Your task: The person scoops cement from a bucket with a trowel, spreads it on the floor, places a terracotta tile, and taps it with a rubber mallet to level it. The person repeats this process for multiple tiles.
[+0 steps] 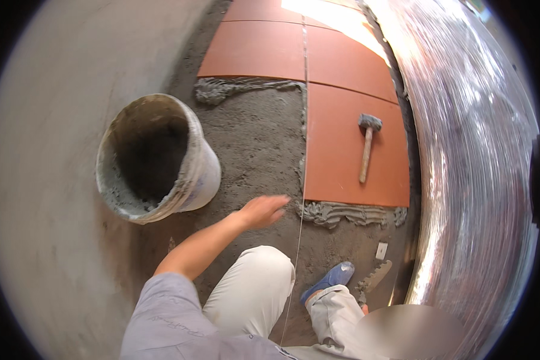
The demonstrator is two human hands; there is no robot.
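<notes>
My left hand (264, 211) reaches out over the grey mortar bed (252, 138), fingers stretched and holding nothing. It is close to a taut string (302, 231) running along the left side of the orange tile (336, 144). A rubber mallet (366, 147) with a wooden handle lies on that tile. Wet mortar (345, 214) with ridges bulges along the tile's near edge. Low on the right, only a sliver of my right hand (365, 309) shows beside my leg. It grips a notched trowel (375, 277) smeared with mortar; most of the hand is hidden.
A mortar-crusted white bucket (207, 177) stands on the left, dark inside, beside a plain grey wall (48, 150). More orange tiles (255, 48) extend away at the far end. A plastic-wrapped bulk (474, 162) borders the right side. A small white piece (381, 251) lies near my blue shoe (336, 277).
</notes>
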